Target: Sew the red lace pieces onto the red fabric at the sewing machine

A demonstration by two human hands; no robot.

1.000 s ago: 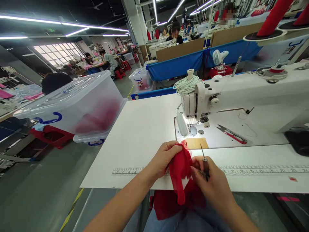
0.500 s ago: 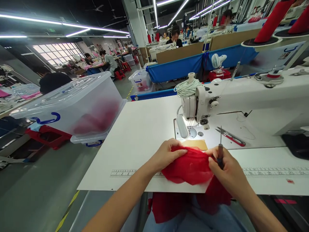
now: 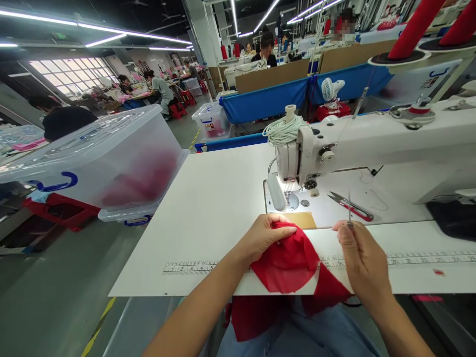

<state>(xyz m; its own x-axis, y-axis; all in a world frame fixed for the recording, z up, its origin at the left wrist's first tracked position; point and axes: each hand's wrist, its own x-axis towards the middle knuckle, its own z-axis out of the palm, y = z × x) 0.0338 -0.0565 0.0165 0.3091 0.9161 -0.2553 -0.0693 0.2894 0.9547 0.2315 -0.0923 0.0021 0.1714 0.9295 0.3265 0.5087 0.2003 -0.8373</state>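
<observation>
In the head view my left hand (image 3: 263, 239) pinches a piece of thin red fabric (image 3: 288, 270) between thumb and fingers over the table's front edge. The fabric spreads below the hand, and more of it hangs down toward my lap. My right hand (image 3: 366, 263) is to the right, apart from the fabric, closed around an awl (image 3: 349, 207) with its thin metal spike pointing up; its handle is mostly hidden in the fist. Just beyond the cloth lies a tan plate (image 3: 303, 220) in front of the needle area of a white sewing machine (image 3: 290, 161).
Thread snips (image 3: 353, 208) with red handles lie on the machine bed. A printed ruler (image 3: 189, 268) runs along the front edge of the white table (image 3: 208, 198). A translucent bin (image 3: 141, 158) stands left; red thread cones (image 3: 414, 29) stand upper right. Other people sit at work farther back.
My right hand has let go of the fabric and moved right with the awl. The red cloth now hangs from my left hand alone. The view has shifted slightly.
</observation>
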